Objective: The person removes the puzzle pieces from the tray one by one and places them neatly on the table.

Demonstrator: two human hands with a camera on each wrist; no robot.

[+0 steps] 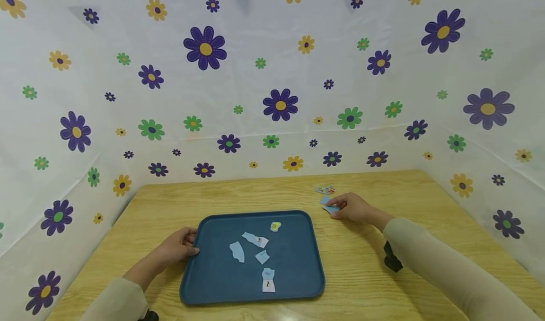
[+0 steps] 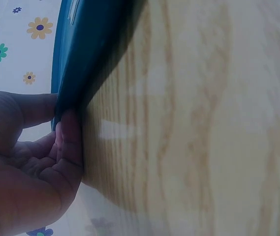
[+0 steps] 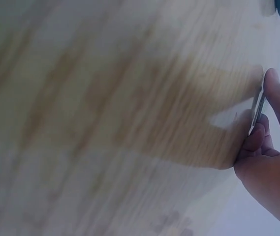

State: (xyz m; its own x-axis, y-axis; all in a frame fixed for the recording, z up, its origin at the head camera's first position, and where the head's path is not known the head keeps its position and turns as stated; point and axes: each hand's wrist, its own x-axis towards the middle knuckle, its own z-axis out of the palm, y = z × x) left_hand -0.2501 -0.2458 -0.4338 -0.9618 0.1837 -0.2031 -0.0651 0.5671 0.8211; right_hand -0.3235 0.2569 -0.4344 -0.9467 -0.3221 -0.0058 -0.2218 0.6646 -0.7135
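Note:
My left hand (image 1: 178, 246) grips the left rim of a dark blue tray (image 1: 213, 283); the left wrist view has the thumb on one side of the rim and curled fingers on the other. On the tray lie several irregular flat pieces, among them a plain light blue piece (image 1: 237, 252) and a printed piece (image 1: 268, 280). Right of the tray, my right hand (image 1: 354, 208) pinches a light blue flat piece (image 1: 330, 209) at the table. Its thin edge shows between thumb and fingers in the right wrist view. Another light blue piece (image 1: 325, 200) is just beyond, partly by the fingertips.
Farther back on the wooden table (image 1: 238, 193) lies a colourful patterned piece (image 1: 325, 190). A small yellow-printed piece (image 1: 276, 226) is near the tray's back right. A white flowered curtain (image 1: 238, 155) encloses the table's back and sides.

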